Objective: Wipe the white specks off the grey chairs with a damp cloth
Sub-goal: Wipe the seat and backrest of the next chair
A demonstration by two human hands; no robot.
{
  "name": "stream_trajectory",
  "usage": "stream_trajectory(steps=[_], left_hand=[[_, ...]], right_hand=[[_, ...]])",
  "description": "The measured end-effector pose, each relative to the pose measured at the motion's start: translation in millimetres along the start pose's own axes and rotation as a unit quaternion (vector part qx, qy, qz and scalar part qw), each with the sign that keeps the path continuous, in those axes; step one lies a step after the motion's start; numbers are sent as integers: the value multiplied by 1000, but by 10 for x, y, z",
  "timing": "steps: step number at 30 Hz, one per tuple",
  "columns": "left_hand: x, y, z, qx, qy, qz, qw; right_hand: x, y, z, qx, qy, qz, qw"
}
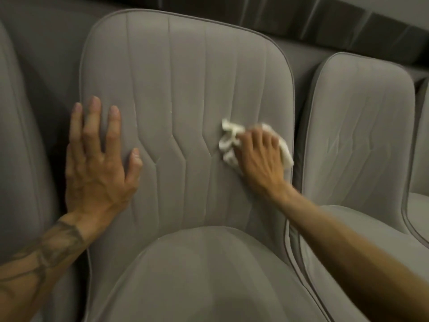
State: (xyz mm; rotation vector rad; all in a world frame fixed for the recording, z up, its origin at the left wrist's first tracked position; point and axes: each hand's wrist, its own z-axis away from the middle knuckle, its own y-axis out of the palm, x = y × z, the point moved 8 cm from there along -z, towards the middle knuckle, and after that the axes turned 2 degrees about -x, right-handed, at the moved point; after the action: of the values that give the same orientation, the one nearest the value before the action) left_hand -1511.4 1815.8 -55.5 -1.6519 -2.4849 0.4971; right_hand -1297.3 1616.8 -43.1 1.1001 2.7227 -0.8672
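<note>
Seat cushion foremost; left hand lies flat on the upright backrest, right hand clutches the bunched cloth there.

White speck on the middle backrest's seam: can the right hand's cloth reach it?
Probably yes: the right hand holds the cloth on that backrest, only bare fabric between it and the speck.

The middle chair is flanked by the left chair and the right chair, all set side by side. The left hand is laid flat on the left edge of the middle chair's backrest, above the seat cushion. The cloth is held against the backrest's right part under the right hand.
</note>
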Motion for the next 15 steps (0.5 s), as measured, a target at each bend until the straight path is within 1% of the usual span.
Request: stream_trajectory(steps=[1, 3, 4, 5, 6, 7, 9, 10, 11, 13, 15], left_hand=[[4, 12, -5, 0, 1, -2, 1000], [3, 35, 2, 7, 1, -1, 1000], [10, 35, 0, 6, -1, -3, 1000], [10, 35, 1, 5, -2, -6, 1000], [5, 36, 3, 5, -2, -8, 1000], [2, 38, 2, 7, -2, -10, 1000], [7, 36, -6, 14, -5, -11, 1000], [6, 33, 1, 14, -6, -13, 1000], [2, 30, 9, 13, -7, -15, 1000], [-9, 34, 0, 10, -1, -11, 1000], [-6, 47, -1, 9, 0, -19, 1000]], right_hand=[[-80, -49, -324, -39, 32, 4, 999], [-261, -157, -856, -109, 131, 9, 985], [-280, -177, -981, -136, 171, 5, 976], [-229, -159, -970, -144, 191, -4, 971], [-128, -105, -856, -132, 187, -16, 973], [39, -47, -687, -103, 150, -34, 983], [280, 18, -374, -47, 49, -65, 996], [281, 34, -386, -31, 9, -72, 997], [229, 14, -513, -31, -16, -70, 997], [71, -54, -914, -78, -4, -59, 995], [-131, -147, -1264, -144, 55, -60, 986]])
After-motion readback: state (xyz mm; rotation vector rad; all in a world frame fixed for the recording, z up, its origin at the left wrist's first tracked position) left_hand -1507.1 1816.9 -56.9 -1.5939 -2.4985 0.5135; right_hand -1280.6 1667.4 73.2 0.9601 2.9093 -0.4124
